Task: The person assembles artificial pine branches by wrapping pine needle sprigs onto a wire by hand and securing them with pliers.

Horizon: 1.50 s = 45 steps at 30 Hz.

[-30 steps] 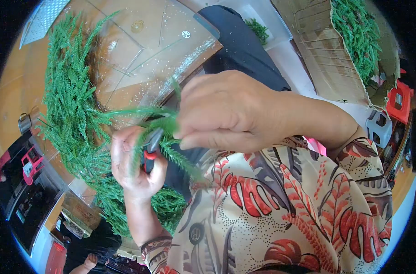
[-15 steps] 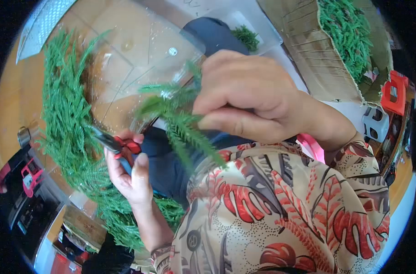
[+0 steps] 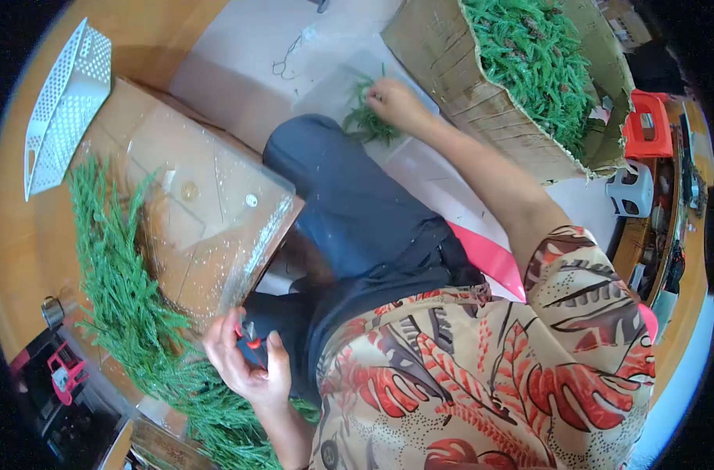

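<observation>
My left hand (image 3: 251, 364), low at the left of centre, is closed around red-handled pliers (image 3: 249, 337), their metal jaws pointing up. It is beside a thick garland of green artificial foliage (image 3: 126, 290), which curves along the table's edge. My right hand (image 3: 396, 102) is stretched far forward, fingertips pinched on green sprigs (image 3: 366, 117) over a pale plastic bin (image 3: 412, 82). The exact grip on the sprigs is hard to make out.
A clear sheet with white specks (image 3: 208, 196) lies on the table. A white perforated basket (image 3: 67, 110) stands at the upper left. A cardboard box (image 3: 443, 59) full of greenery is at the upper right, near a red stool (image 3: 647, 125) and a pink strip (image 3: 490, 258).
My right hand has moved away from my left, up to the bin, with the sprigs. My left hand has lowered with the pliers. The view has shifted, showing more floor.
</observation>
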Available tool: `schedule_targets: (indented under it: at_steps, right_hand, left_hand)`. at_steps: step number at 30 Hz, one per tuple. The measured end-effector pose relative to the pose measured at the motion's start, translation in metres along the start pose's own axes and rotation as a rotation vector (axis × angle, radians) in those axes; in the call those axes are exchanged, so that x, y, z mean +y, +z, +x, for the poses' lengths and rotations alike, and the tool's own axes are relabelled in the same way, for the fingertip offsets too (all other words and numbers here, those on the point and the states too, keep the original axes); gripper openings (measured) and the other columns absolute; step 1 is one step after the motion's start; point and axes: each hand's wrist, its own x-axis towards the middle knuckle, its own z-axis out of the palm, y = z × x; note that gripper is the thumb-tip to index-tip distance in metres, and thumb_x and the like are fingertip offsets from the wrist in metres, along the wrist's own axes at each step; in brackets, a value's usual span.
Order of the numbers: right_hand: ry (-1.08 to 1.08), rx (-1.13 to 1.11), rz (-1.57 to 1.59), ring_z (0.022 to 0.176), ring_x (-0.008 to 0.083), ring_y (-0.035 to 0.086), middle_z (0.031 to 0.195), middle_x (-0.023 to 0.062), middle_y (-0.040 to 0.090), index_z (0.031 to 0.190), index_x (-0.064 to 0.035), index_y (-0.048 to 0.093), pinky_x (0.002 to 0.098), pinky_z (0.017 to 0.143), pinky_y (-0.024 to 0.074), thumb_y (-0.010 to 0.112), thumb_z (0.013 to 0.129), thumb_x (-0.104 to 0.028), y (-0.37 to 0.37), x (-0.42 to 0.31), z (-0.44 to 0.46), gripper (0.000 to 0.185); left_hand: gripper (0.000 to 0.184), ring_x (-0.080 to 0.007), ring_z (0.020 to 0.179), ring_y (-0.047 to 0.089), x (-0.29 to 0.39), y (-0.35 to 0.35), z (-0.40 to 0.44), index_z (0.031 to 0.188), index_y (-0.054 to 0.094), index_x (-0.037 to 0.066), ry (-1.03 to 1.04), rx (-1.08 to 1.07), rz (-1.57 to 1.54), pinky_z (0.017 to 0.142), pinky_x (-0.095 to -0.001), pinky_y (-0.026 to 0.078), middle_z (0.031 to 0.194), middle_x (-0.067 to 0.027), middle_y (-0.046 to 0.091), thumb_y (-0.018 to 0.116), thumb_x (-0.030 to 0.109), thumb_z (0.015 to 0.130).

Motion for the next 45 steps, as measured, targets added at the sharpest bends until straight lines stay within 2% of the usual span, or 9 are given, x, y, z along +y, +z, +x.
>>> schedule_targets:
  at_steps: [4, 6, 14, 20, 34, 38, 41, 43, 45]
  right_hand:
    - [0.287, -0.155, -0.047, 0.066, 0.0356, 0.055, 0.072, 0.0185, 0.057, 0.068, -0.0031, 0.059, 0.0436, 0.062, 0.0433, 0.051, 0.069, -0.015, 0.052, 0.044, -0.021, 0.014]
    - [0.265, -0.239, -0.262, 0.067, 0.0354, 0.055, 0.073, 0.0186, 0.058, 0.067, -0.0024, 0.060, 0.0439, 0.063, 0.0440, 0.051, 0.067, -0.015, 0.056, 0.050, -0.024, 0.015]
    - [0.236, -0.182, -0.228, 0.070, 0.0331, 0.056, 0.071, 0.0172, 0.057, 0.066, -0.0036, 0.059, 0.0439, 0.065, 0.0431, 0.051, 0.070, -0.020, 0.047, 0.050, -0.031, 0.019]
    - [0.464, -0.085, -0.184, 0.072, 0.0331, 0.056, 0.075, 0.0152, 0.058, 0.073, -0.0084, 0.060, 0.0440, 0.065, 0.0441, 0.052, 0.074, -0.024, 0.021, 0.036, -0.032, 0.017]
    - [0.258, -0.143, -0.091, 0.084, 0.0289, 0.056, 0.089, 0.0162, 0.057, 0.099, -0.0048, 0.054, 0.0363, 0.075, 0.0442, 0.055, 0.074, -0.023, 0.016, 0.019, -0.025, 0.031]
    - [0.383, -0.032, 0.924, 0.095, 0.0153, 0.052, 0.100, 0.0097, 0.057, 0.110, 0.0003, 0.049, 0.0256, 0.081, 0.0418, 0.056, 0.081, -0.017, -0.115, -0.105, 0.012, 0.035]
    - [-0.104, 0.089, 0.864, 0.091, 0.0138, 0.052, 0.101, 0.0088, 0.054, 0.118, 0.0003, 0.043, 0.0264, 0.079, 0.0425, 0.055, 0.083, -0.016, -0.246, -0.211, 0.009, 0.040]
    - [-0.560, 0.329, 0.583, 0.074, 0.0139, 0.047, 0.086, 0.0035, 0.050, 0.117, 0.0022, 0.040, 0.0280, 0.067, 0.0373, 0.065, 0.066, -0.045, -0.300, -0.244, 0.008, 0.073]
    - [-0.676, 0.349, 0.435, 0.072, 0.0128, 0.044, 0.089, -0.0004, 0.046, 0.118, 0.0031, 0.039, 0.0281, 0.067, 0.0334, 0.070, 0.057, -0.053, -0.338, -0.263, 0.008, 0.088]
  left_hand:
    - [0.044, -0.0260, 0.091, 0.048, 0.000, -0.007, 0.000, 0.107, 0.049, -0.001, 0.036, -0.082, 0.145, 0.073, -0.0334, 0.042, 0.102, -0.0147, 0.047, 0.064, 0.021, 0.073]
    - [0.044, -0.0274, 0.091, 0.046, 0.003, -0.006, 0.006, 0.107, 0.049, -0.002, -0.033, -0.075, 0.102, 0.073, -0.0342, 0.040, 0.101, -0.0160, 0.047, 0.063, 0.022, 0.073]
    - [0.043, -0.0282, 0.089, 0.047, 0.009, 0.010, 0.040, 0.107, 0.049, -0.003, 0.045, -0.021, 0.066, 0.076, -0.0363, 0.039, 0.098, -0.0163, 0.047, 0.063, 0.015, 0.070]
    - [0.045, -0.0308, 0.090, 0.047, -0.004, 0.018, 0.052, 0.107, 0.050, -0.003, 0.029, 0.015, 0.115, 0.078, -0.0393, 0.040, 0.099, -0.0179, 0.048, 0.064, 0.010, 0.067]
    - [0.044, -0.0331, 0.095, 0.045, -0.012, 0.030, 0.060, 0.109, 0.049, -0.001, 0.070, 0.031, 0.306, 0.083, -0.0425, 0.035, 0.103, -0.0181, 0.048, 0.062, 0.020, 0.073]
    - [0.045, -0.0326, 0.091, 0.047, -0.012, 0.034, 0.064, 0.109, 0.051, -0.001, 0.117, 0.041, 0.357, 0.078, -0.0428, 0.036, 0.099, -0.0179, 0.050, 0.056, 0.029, 0.076]
    - [0.046, -0.0338, 0.090, 0.047, -0.027, 0.037, 0.062, 0.108, 0.050, -0.002, 0.129, 0.051, 0.350, 0.077, -0.0436, 0.036, 0.098, -0.0185, 0.050, 0.056, 0.031, 0.076]
    - [0.044, -0.0348, 0.091, 0.047, -0.029, 0.031, 0.062, 0.107, 0.050, -0.002, 0.130, 0.023, 0.371, 0.078, -0.0446, 0.035, 0.099, -0.0192, 0.050, 0.056, 0.029, 0.076]
    - [0.043, -0.0360, 0.093, 0.045, -0.029, 0.039, 0.060, 0.105, 0.050, -0.003, 0.092, 0.007, 0.309, 0.080, -0.0456, 0.035, 0.100, -0.0200, 0.049, 0.057, 0.027, 0.075]
